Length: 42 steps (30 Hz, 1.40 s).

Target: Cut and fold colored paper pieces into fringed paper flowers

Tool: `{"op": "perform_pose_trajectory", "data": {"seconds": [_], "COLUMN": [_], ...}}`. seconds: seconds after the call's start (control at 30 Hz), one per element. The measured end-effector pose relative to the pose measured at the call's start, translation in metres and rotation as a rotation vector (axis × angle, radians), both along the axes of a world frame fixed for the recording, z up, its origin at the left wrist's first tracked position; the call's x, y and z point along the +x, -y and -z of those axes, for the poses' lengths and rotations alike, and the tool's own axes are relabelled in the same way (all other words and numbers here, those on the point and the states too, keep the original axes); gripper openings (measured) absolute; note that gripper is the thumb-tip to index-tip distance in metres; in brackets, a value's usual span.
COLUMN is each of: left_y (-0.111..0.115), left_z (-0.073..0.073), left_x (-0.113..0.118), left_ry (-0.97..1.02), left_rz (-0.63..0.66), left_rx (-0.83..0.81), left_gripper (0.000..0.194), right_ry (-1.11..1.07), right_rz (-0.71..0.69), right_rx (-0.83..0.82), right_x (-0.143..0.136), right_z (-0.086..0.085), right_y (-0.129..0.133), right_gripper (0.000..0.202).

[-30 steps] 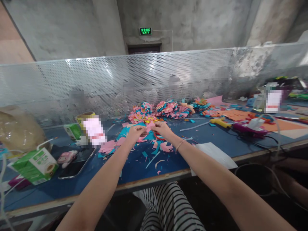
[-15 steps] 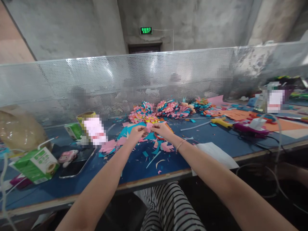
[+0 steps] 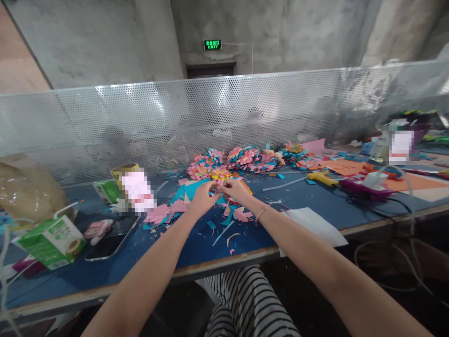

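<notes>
Small pink paper piece (image 3: 220,183) is held up between the two hands, above the littered blue table (image 3: 245,241). Right hand (image 3: 235,190): thumb and forefinger are brought together, the paper being pinched at their tips. Left hand (image 3: 206,195): fingers are curled, back of the hand turned up, tips brought up to the same paper; whether they are closed on it or only laid against it cannot be told.

The paper is mostly covered by fingertips; its shape and any folds cannot be made out. The lower fingers of the right hand are tucked out of sight. A red-rimmed item (image 3: 233,201) is partly hidden under the right hand and cannot be identified. Blue paper (image 3: 192,188) is partly covered by the left hand.

Just beyond both hands, paper flowers (image 3: 219,174) in pink, blue and yellow are heaped. Pink scraps (image 3: 157,213) are scattered to the left of the left hand. To the right of the right hand, a white sheet (image 3: 312,224) is overlapped by the forearm; farther right, a yellow-handled tool (image 3: 322,178) is seen. A phone screen (image 3: 137,191), left of the left hand, is blurred out.
</notes>
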<state>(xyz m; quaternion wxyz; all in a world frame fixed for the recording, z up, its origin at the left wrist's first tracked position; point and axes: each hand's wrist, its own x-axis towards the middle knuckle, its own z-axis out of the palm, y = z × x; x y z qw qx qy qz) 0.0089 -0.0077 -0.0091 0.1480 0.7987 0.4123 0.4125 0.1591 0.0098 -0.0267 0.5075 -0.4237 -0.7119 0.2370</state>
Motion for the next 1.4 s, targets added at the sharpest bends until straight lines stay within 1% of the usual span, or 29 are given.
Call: {"op": "perform_pose_trajectory", "data": {"seconds": [0.17, 0.27, 0.33, 0.43, 0.5, 0.6, 0.7, 0.83, 0.9, 1.0, 1.1, 1.17, 1.3, 1.4], "left_y": [-0.002, -0.003, -0.005, -0.007, -0.009, -0.009, -0.007, -0.006, -0.005, -0.003, -0.001, 0.0, -0.001, -0.002], "left_z": [0.001, 0.0, 0.0, 0.0, 0.0, -0.001, -0.002, -0.003, -0.004, -0.005, -0.006, -0.007, -0.006, -0.005], "left_x": [0.001, 0.0, -0.001, -0.003, -0.004, -0.004, -0.005, -0.008, -0.009, -0.009, -0.007, -0.005, -0.002, -0.001], "left_ry": [0.156, 0.252, 0.315, 0.404, 0.453, 0.481, 0.458, 0.323, 0.289, 0.305, 0.335, 0.358, 0.452, 0.486], "left_rz": [0.053, 0.122, 0.158, 0.146, 0.13, 0.133, 0.128, 0.156, 0.186, 0.214, 0.213, 0.197, 0.146, 0.149], "left_rx": [-0.144, -0.274, -0.331, -0.347, -0.363, -0.408, -0.392, -0.248, -0.222, -0.239, -0.258, -0.266, -0.318, -0.324], "left_gripper": [0.029, 0.028, 0.029, 0.026, 0.025, 0.03, 0.031, 0.023, 0.023, 0.024, 0.015, 0.01, 0.027, 0.032], "right_ry": [-0.024, -0.039, -0.053, -0.087, -0.118, -0.16, -0.189, -0.239, -0.248, -0.186, -0.119, -0.11, -0.131, -0.16], "right_rz": [-0.092, -0.101, -0.088, -0.076, -0.098, -0.118, -0.11, -0.138, -0.132, -0.054, 0.031, 0.038, -0.009, -0.056], "right_rx": [0.03, 0.05, 0.035, 0.0, -0.02, -0.034, -0.039, -0.027, 0.006, 0.093, 0.155, 0.193, 0.305, 0.352], "right_x": [0.0, 0.001, 0.001, 0.001, 0.0, 0.0, 0.0, 0.002, 0.003, 0.005, 0.006, 0.006, 0.006, 0.005], "right_z": [0.0, -0.001, -0.001, 0.0, 0.001, 0.002, 0.002, 0.004, 0.005, 0.003, 0.0, -0.002, -0.001, -0.002], "right_y": [-0.001, 0.0, 0.0, -0.001, -0.002, -0.003, -0.005, -0.009, -0.01, -0.009, -0.004, -0.002, 0.0, 0.004], "right_gripper": [0.031, 0.029, 0.026, 0.021, 0.018, 0.016, 0.014, 0.013, 0.016, 0.021, 0.025, 0.026, 0.029, 0.029]}}
